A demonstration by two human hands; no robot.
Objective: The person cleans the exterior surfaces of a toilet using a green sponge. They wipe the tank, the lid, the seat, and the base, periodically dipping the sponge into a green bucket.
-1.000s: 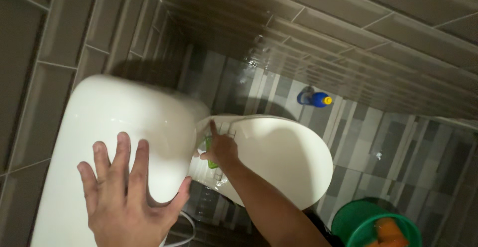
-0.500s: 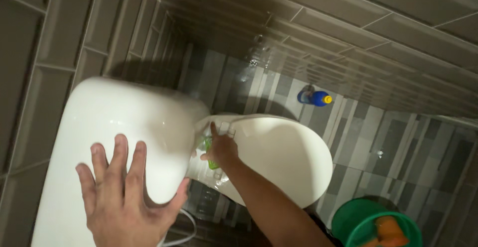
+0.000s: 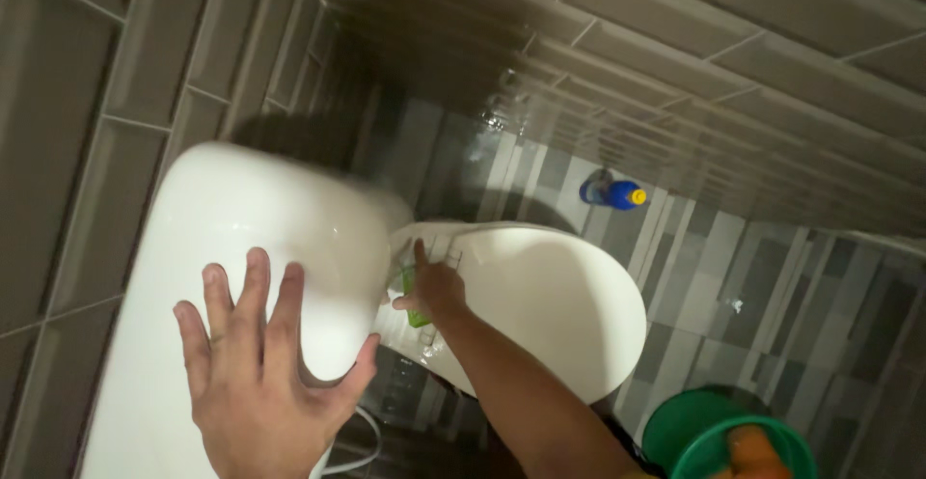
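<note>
Only the one head view here, looking straight down into a small bathroom. Grey rectangular wall tiles [image 3: 733,45] are running around the corner, and the floor [image 3: 743,276] is showing striped grey and white tiles with wet, shiny patches on it.

Counting stuff: one white toilet, with one cistern [image 3: 241,247] and one closed seat lid [image 3: 550,305]. One blue bottle with a yellow cap [image 3: 612,192] is lying on the floor over by the wall, well apart from the toilet. One green bucket [image 3: 675,431] is sitting at the bottom right with something orange inside it, can't tell what. One white hose [image 3: 352,455] is looping under the cistern.

Two hands in view. The left hand [image 3: 256,383] is resting flat on the cistern lid, fingers spread wide, gripping nothing. The right hand [image 3: 431,291] is reaching down to the back of the seat, right where the lid hinges by the cistern, and it's curling around one green sponge [image 3: 415,313], pressing it against the white surface there with the index finger pointing out straight.
</note>
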